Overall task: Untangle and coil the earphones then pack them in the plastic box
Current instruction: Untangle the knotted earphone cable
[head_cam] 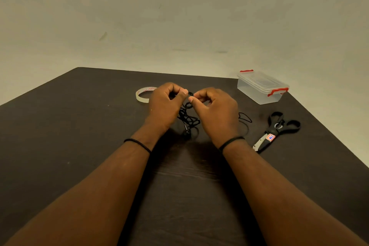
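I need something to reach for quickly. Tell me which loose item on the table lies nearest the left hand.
The tape roll, partly hidden behind the left hand. The scissors and plastic box sit far right.

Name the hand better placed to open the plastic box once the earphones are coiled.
Right hand: the plastic box sits lidded on its side of the table. The left hand would have to cross over. Both now pinch the earphones.
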